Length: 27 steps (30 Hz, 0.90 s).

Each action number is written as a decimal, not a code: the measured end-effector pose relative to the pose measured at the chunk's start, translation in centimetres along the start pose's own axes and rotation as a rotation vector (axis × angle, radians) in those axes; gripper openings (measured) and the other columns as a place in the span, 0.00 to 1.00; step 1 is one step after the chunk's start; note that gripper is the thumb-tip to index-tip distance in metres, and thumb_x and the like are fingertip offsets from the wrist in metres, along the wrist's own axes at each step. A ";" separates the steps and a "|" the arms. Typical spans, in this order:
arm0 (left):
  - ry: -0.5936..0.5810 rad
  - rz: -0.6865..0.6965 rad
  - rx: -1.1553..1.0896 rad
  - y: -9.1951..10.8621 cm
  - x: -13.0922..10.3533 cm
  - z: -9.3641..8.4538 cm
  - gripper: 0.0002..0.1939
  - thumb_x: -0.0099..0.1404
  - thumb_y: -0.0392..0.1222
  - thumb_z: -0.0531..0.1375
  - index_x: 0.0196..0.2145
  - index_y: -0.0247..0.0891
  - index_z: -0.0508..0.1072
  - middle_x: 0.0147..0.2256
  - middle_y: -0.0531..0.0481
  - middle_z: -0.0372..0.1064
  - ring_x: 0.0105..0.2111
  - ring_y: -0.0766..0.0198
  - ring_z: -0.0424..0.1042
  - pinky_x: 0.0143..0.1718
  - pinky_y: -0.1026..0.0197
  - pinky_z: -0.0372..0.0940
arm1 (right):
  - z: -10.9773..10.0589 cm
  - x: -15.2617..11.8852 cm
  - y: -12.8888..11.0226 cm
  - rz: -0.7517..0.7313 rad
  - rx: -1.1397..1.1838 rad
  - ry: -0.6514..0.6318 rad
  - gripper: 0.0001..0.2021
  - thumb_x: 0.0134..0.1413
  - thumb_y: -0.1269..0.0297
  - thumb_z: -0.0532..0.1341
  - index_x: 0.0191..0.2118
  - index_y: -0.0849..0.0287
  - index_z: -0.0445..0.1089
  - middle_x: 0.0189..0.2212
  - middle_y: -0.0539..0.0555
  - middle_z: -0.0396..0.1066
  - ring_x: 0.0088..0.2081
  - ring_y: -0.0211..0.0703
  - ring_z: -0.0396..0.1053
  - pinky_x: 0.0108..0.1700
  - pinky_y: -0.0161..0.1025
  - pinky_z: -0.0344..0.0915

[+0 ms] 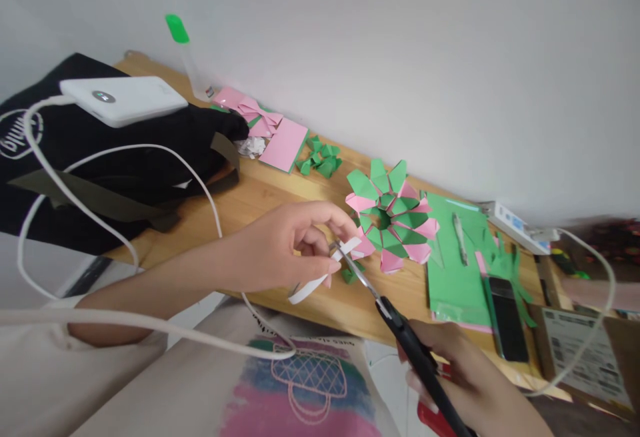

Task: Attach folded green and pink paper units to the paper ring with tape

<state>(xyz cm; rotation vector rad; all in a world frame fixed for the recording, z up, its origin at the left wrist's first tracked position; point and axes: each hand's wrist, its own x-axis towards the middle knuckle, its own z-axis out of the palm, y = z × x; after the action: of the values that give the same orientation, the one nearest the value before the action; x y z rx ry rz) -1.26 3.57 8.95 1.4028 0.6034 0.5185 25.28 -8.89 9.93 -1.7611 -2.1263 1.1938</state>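
My left hand point(295, 243) pinches a narrow white strip point(313, 287), which looks like paper or double-sided tape, between thumb and fingers; its loose end curls downward. Scissors point(395, 320) with dark handles are gripped in my right hand point(465, 370), their silvery blades reaching up to the strip beside my left fingertips. Whether the blades are closed on the strip is hard to tell. Just beyond them a round flower-like piece point(385, 217) of folded green and pink paper lies on the wooden table point(255, 190). Something red shows under my right hand, partly hidden.
A green sheet stack point(450, 283), a pen point(460, 240), a phone point(507, 320) and a power strip point(520, 227) lie to the right. Green folded pieces point(320, 157) and pink paper point(285, 143) sit behind. At left, a white power bank point(125, 100) rests on a black bag point(100, 177), trailing white cable.
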 end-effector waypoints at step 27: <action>0.082 0.135 0.053 -1.1 -1.6 -0.2 0.09 0.62 0.36 0.60 0.42 0.42 0.70 0.46 0.47 0.69 0.25 0.72 0.68 0.26 0.66 0.68 | 0.8 -0.8 1.4 0.134 -0.106 -0.036 0.15 0.61 0.57 0.54 0.25 0.57 0.64 0.17 0.48 0.65 0.19 0.35 0.58 0.23 0.34 0.55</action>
<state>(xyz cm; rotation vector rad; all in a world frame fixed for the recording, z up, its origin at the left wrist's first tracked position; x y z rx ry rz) -2.63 2.58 8.00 1.4854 0.5946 0.6748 26.13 -9.99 8.79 -1.9692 -2.1592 1.1711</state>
